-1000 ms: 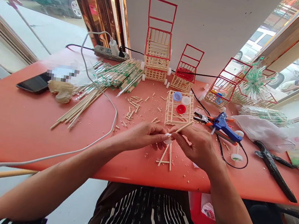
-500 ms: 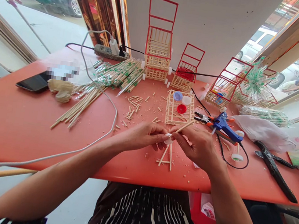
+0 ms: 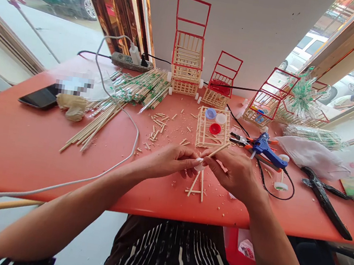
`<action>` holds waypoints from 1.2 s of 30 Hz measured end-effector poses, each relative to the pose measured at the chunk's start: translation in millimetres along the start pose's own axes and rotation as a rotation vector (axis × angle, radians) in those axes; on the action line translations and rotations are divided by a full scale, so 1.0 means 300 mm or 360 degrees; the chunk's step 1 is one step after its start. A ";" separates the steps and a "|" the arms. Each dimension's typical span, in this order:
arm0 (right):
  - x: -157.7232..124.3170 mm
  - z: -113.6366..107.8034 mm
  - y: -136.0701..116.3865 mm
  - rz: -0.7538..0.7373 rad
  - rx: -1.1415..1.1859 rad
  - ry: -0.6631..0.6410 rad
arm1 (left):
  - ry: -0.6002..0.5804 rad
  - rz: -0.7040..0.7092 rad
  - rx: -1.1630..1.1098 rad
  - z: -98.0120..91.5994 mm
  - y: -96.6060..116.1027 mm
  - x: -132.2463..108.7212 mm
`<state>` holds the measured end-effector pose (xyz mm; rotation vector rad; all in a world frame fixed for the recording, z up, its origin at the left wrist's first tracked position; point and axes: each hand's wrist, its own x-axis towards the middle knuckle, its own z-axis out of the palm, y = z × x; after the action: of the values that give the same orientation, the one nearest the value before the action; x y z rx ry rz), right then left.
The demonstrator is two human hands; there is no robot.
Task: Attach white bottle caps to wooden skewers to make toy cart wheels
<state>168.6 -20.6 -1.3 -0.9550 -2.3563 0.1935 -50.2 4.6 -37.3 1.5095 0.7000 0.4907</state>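
My left hand (image 3: 179,161) is closed, pinching a small white bottle cap (image 3: 199,164). Between the thumb and fingers of my right hand (image 3: 229,168) is a thin wooden stick (image 3: 218,149), its lower end meeting the cap. Whether the two are joined I cannot tell. Just below my hands, sticks in an A-shaped frame (image 3: 201,186) lie on the red table. Behind them stands a stick crate (image 3: 200,129) with a blue cap (image 3: 210,113), a white cap (image 3: 220,119) and a red cap (image 3: 215,129) on it.
A blue glue gun (image 3: 267,148) and pliers (image 3: 238,138) lie at right, near black-wrapped scissors (image 3: 325,201). Red-handled stick carts (image 3: 188,55) stand at the back. Bundled sticks (image 3: 144,86), cut stick pieces (image 3: 158,125) and a white cable (image 3: 134,144) are on the left.
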 end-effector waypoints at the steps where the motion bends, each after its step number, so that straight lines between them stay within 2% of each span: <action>1: 0.000 0.000 0.000 0.0002 0.0003 0.0002 | 0.0001 0.0007 0.0001 0.000 0.000 0.000; 36: 0.003 0.003 -0.001 -0.0064 0.0016 0.0022 | -0.0005 -0.0003 -0.0064 0.004 -0.008 0.003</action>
<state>167.5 -20.1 -1.7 -0.9007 -2.3579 0.1821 -49.0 4.2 -39.9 1.4716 0.6853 0.4979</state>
